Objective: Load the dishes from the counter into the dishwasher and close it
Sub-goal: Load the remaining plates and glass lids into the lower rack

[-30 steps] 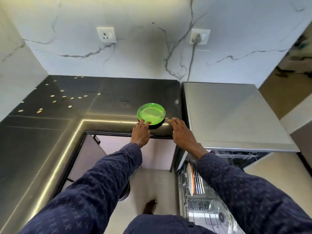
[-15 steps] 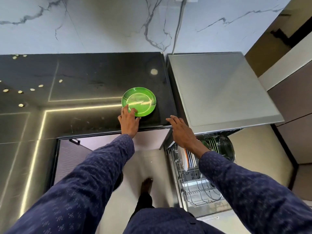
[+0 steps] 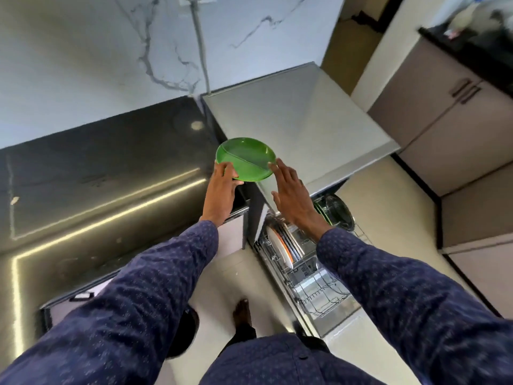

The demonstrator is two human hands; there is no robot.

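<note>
A green plate (image 3: 247,159) is lifted off the black counter (image 3: 97,173), above the counter's right end and the dishwasher's grey top (image 3: 299,126). My left hand (image 3: 223,190) grips its near-left rim, thumb underneath. My right hand (image 3: 291,195) is open with straight fingers, its fingertips touching the plate's right rim. Below, the dishwasher's lower rack (image 3: 313,276) is pulled out. It holds several upright plates (image 3: 283,248) and a dark round dish (image 3: 337,211) at the back.
A marble wall (image 3: 111,51) with a hanging cable backs the counter. Beige cabinets (image 3: 449,129) stand to the right of the dishwasher. My foot (image 3: 243,315) is on the pale floor between counter and rack. Small crumbs lie at the counter's left.
My left hand has lifted the green plate off the counter and carried it right, toward the dishwasher. My right hand rose from the counter edge to touch the plate's rim. The view swung right.
</note>
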